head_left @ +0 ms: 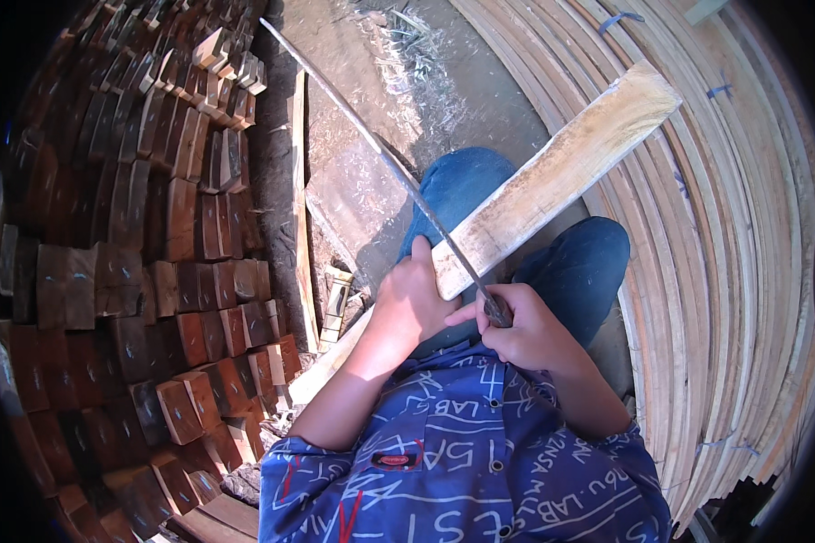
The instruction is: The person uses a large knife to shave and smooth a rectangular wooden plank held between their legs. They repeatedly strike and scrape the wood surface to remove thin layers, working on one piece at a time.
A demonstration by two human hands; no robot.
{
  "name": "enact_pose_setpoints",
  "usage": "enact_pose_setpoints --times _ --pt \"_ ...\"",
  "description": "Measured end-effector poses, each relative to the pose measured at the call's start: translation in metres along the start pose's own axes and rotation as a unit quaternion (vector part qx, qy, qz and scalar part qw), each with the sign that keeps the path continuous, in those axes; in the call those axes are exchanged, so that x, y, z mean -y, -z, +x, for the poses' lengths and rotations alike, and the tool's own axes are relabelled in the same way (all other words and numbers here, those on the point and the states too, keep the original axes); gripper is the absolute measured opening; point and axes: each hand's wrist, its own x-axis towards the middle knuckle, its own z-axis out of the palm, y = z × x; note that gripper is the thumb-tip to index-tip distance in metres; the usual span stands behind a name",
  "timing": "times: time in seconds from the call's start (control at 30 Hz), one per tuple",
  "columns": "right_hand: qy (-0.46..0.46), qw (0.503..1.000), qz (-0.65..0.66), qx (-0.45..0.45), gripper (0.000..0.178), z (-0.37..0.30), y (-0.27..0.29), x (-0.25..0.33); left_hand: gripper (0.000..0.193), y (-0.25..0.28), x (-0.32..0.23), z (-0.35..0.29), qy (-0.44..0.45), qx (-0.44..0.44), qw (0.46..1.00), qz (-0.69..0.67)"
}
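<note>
A pale rough-sawn plank (pixel 561 176) slants across my lap, its near end between my hands and its far end up to the right. My left hand (pixel 412 294) is closed at the plank's near left corner, with most of its fingers hidden. In my right hand (pixel 521 326) is the dark handle end of a long thin saw-like tool (pixel 362 131), seen nearly edge-on. My fingers wrap around it, the index finger reaching left toward my left hand. The tool crosses over the plank near its end and runs far out to the upper left.
Stacked reddish-brown wood blocks (pixel 190 339) fill the left side. Long pale boards (pixel 688 271), tied with blue strips, lie piled at the right. A narrow wood strip (pixel 300 217) and a flat slab (pixel 358 195) rest on the dusty ground, with shavings (pixel 417 54) farther off.
</note>
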Motion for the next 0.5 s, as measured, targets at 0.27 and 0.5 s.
enact_pose_setpoints --times 0.27,0.5 --pt "0.027 0.98 -0.079 -0.183 0.007 -0.025 0.044 0.002 0.047 -0.002 0.0 0.0 0.015 0.007 1.0 0.006" --pt "-0.069 0.796 -0.501 -0.331 0.009 -0.047 0.073 0.017 0.047 -0.002 -0.006 0.001 0.008 0.0 1.0 0.025"
